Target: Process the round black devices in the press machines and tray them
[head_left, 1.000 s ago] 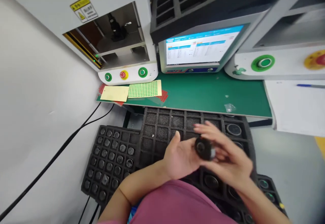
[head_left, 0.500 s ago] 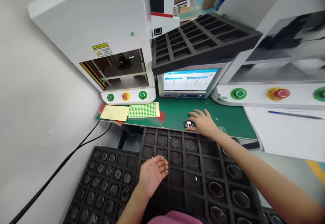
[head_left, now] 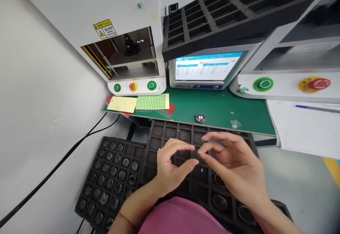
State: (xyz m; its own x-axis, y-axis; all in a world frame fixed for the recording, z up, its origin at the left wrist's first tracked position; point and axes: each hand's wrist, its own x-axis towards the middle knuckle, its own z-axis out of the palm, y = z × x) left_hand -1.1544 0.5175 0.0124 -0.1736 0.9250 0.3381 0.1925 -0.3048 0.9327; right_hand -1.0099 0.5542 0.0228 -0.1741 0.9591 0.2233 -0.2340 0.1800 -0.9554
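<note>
Above the black foam tray (head_left: 156,131), my two hands face each other with fingertips close together. My left hand (head_left: 172,166) is open, thumb and fingers curved apart with nothing seen between them. The thumb and a finger of my right hand (head_left: 236,166) pinch together, with a tiny reddish spot at their tips; what it is cannot be made out. A round watch body (head_left: 200,118) with a lit display lies face up on the green bench mat (head_left: 212,103), beyond my hands and touched by neither.
Round parts fill many pockets of a second foam tray (head_left: 111,170) at left. A sheet of green dots (head_left: 151,102) and a yellowish sheet (head_left: 122,104) lie on the bench. Two press machines (head_left: 132,86) flank a monitor (head_left: 207,67), under a tilted foam tray (head_left: 212,18). Clear plastic scrap (head_left: 235,124) lies right.
My right hand has left the watch body and come back toward me, now pinching. My left hand has risen to meet it. The camera view has tilted down.
</note>
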